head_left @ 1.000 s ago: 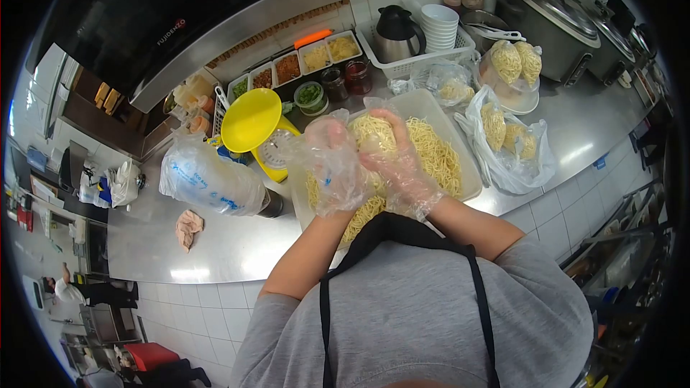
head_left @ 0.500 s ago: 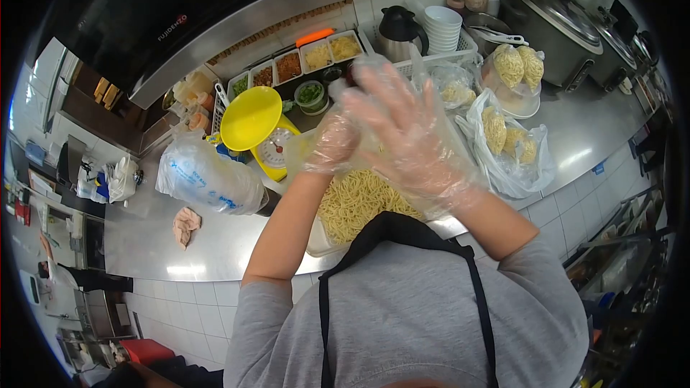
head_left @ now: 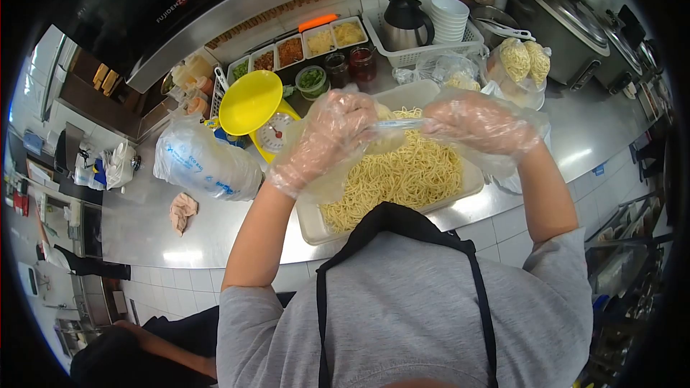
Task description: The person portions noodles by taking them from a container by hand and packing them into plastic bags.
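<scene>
The bag [head_left: 399, 124] is stretched above the noodles [head_left: 402, 176] in the tray [head_left: 312, 228], its edge gripped by the gloved left hand [head_left: 336, 126] and right hand [head_left: 476, 123], now apart; earlier the right had its fingers spread.

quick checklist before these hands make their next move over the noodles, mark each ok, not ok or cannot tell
1. Gloves on: ok, clear plastic covers the left hand and the right hand
2. Plastic strip held at both ends: ok, stretched between the hands
3. Knot in the strip: cannot tell, fingers hide its ends
4. Noodles inside the tray: ok, where visible
5. Scale reading: cannot tell, dial too small
6. Pink cloth away from the tray: ok, lying apart on the counter
</scene>
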Tool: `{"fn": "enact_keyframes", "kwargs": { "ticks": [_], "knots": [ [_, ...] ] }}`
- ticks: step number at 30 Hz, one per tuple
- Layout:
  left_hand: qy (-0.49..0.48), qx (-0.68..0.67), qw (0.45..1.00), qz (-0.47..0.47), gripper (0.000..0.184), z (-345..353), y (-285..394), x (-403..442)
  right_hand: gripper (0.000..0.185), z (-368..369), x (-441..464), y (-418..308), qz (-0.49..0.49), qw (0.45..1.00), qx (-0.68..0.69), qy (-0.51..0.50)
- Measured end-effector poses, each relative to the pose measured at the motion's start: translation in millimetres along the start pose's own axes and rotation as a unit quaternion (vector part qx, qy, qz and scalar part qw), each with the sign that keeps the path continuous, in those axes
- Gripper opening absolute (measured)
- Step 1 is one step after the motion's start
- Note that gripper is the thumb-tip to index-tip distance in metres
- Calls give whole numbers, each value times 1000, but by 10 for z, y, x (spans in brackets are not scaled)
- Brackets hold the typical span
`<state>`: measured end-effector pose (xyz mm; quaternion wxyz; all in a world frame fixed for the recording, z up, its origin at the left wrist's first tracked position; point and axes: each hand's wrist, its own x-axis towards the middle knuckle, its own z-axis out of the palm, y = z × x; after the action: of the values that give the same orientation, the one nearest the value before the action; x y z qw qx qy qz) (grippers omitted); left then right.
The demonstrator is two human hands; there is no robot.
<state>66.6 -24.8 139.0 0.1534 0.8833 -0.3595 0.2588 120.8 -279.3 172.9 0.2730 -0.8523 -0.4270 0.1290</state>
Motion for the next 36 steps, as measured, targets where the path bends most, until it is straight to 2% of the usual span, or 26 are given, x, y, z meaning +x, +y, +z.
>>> {"fn": "enact_keyframes", "kwargs": {
  "ticks": [3,5,6,7,8,9,10,11,12,13,14,15,17,21,22,23,24,26,27,29,30,31,32,33,35,36],
  "knots": [
    [-29,-81,996,-33,23,-189,220,-21,29,-45,-80,120,11,998,57,-7],
    [-52,-135,988,-55,24,-263,356,28,30,17,-97,214,48,938,343,-4],
    [-23,-256,958,-129,18,-254,439,82,33,187,-87,275,-42,883,467,36],
    [8,-371,906,-202,14,-208,517,125,36,566,94,482,-50,829,555,50],
    [88,-492,812,-302,13,-120,582,193,40,945,274,689,-61,767,636,62],
    [90,-492,811,-302,13,20,580,244,43,1148,422,636,-16,745,664,59],
    [212,-537,716,-392,16,225,503,261,45,1351,570,583,29,718,692,60],
    [327,-563,598,-467,19,414,394,243,46,1370,559,345,48,712,697,70],
    [327,-561,599,-468,19,593,271,173,46,1381,598,321,47,711,698,69],
    [344,-579,543,-502,24,792,138,70,44,1391,635,320,147,776,611,44],
    [360,-594,486,-531,29,960,20,-1,44,1470,687,353,195,804,560,35],
    [360,-594,486,-530,29,1098,-72,-46,43,1551,739,386,242,826,509,20],
    [311,-697,339,-549,40,1333,-176,-152,38,2078,882,628,183,780,591,97],
    [313,-677,332,-577,43,1501,-319,-199,30,2221,968,725,174,775,599,98],
    [328,-647,359,-587,44,1541,-326,-219,30,2017,880,588,127,897,398,146],
    [342,-616,384,-597,44,1564,-323,-245,31,1838,791,462,72,965,172,184],
    [344,-615,382,-598,44,1457,-234,-199,31,1712,744,400,73,965,172,181],
    [343,-478,517,-622,41,1113,17,-13,30,1469,711,335,68,982,121,127],
    [345,-477,515,-623,41,1102,12,-50,30,1393,678,299,67,983,121,124],
    [280,-402,686,-537,29,1062,-48,-149,31,1284,633,266,66,955,195,215],
    [278,-402,687,-538,29,1063,-73,-193,31,1245,618,289,67,954,197,215],
    [251,-380,751,-478,24,1067,-87,-232,29,1198,607,334,25,972,44,230],
    [222,-356,808,-414,19,1069,-107,-263,27,1157,605,390,-19,965,-111,239],
    [219,-357,807,-415,19,1068,-122,-308,27,1142,596,451,-16,965,-109,238],
    [155,-377,818,-405,15,1053,-129,-372,24,1134,575,581,-38,978,35,204],
    [154,-379,818,-404,15,1048,-124,-396,24,1142,573,639,-37,978,34,205]
  ]
}}
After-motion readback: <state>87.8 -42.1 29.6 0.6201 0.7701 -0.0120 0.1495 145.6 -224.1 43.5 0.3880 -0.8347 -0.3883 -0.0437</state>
